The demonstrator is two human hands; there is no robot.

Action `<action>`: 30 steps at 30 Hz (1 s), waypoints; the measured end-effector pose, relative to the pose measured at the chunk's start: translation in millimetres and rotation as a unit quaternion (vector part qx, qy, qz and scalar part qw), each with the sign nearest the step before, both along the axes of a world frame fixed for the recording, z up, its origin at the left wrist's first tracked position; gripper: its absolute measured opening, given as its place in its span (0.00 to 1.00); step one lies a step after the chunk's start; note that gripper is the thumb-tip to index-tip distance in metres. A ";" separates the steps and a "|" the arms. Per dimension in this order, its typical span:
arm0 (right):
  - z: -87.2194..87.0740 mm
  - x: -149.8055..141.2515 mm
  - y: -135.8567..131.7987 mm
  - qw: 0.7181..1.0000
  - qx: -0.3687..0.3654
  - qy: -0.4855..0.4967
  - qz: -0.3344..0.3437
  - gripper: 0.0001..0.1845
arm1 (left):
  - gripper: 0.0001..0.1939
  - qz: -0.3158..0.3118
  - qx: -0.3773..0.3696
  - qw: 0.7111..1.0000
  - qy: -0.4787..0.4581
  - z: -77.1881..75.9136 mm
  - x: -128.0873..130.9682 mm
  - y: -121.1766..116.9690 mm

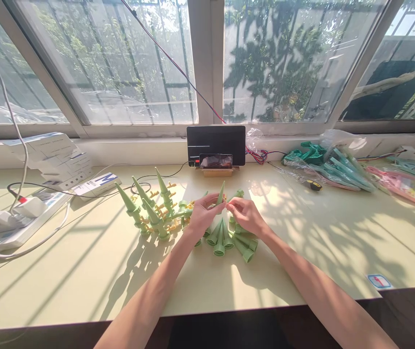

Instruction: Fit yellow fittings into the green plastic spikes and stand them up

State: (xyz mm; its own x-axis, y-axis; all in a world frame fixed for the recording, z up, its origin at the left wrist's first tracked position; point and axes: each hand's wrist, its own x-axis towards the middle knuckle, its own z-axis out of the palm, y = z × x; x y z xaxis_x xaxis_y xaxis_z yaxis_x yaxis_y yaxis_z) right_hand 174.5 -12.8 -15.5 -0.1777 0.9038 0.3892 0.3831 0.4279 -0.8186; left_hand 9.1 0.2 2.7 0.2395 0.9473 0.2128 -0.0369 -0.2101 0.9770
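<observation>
My left hand [207, 212] is closed around a green plastic cone [221, 192], whose tip points up. Close beside it, my right hand [246, 215] pinches at the cone's side; a tiny orange bit shows by the fingertips, too small to make out. Below both hands several loose green cones [219, 248] lie fanned out, hollow ends toward me. To the left stand several upright green cone pieces [163, 189] with small yellow-orange pegs [173, 227] sticking out. More green parts [239, 194] lie partly hidden behind my right hand.
A phone [216, 161] leans before a dark tablet [216, 138] at the back. On the left are a power strip [29, 232], cables and white boxes [54, 160]. Bagged teal pieces [341, 169], pink pieces [396, 186] and a black-yellow tool [314, 185] lie on the right.
</observation>
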 end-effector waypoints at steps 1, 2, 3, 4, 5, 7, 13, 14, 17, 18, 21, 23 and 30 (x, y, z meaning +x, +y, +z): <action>0.0 0.0 0.1 1.000 -0.004 0.001 0.001 0.18 | 0.17 0.001 0.000 1.000 0.000 0.1 0.3 0.1; 0.0 0.0 0.2 1.000 -0.007 0.002 0.002 0.18 | 0.17 0.003 0.001 1.000 0.000 0.1 0.6 0.2; -0.2 0.0 0.3 1.000 -0.009 0.003 0.002 0.18 | 0.17 0.005 0.002 1.000 -0.001 0.1 0.9 0.3; -0.3 -0.1 0.4 1.000 -0.010 0.005 0.001 0.19 | 0.17 0.008 0.004 1.000 -0.002 0.0 1.2 0.4; -0.4 -0.2 0.4 1.000 -0.010 0.006 0.000 0.19 | 0.17 0.012 0.006 1.000 -0.002 -0.2 1.5 0.5; -0.3 -0.7 0.4 1.000 -0.009 0.010 -0.007 0.19 | 0.17 0.019 0.009 1.000 0.000 -0.5 1.9 0.5; 1.9 -2.0 0.5 0.999 -0.010 0.007 -0.034 0.19 | 0.17 0.032 0.006 0.999 0.031 0.5 1.7 -1.6; 1.7 -1.9 1.1 0.999 -0.011 0.006 -0.039 0.19 | 0.18 0.030 0.004 0.999 0.033 0.5 1.6 -1.8; -1.1 -1.2 4.4 0.998 -0.011 0.007 -0.055 0.19 | 0.17 0.030 0.017 0.999 0.039 -1.3 1.7 -0.8; -2.5 -0.9 5.8 0.998 -0.009 0.011 -0.063 0.19 | 0.17 0.034 0.028 0.998 0.043 -2.7 1.9 0.0; -5.8 0.2 9.4 0.995 0.008 0.028 -0.100 0.19 | 0.15 0.041 0.066 0.994 0.072 -8.0 3.3 2.4; -6.5 1.0 10.5 0.992 0.018 0.040 -0.121 0.19 | 0.14 0.042 0.089 0.991 0.096 -10.8 4.6 2.9; -7.5 4.1 12.5 0.987 0.029 0.043 -0.150 0.21 | 0.10 0.070 0.210 0.962 0.161 -12.3 7.4 -0.9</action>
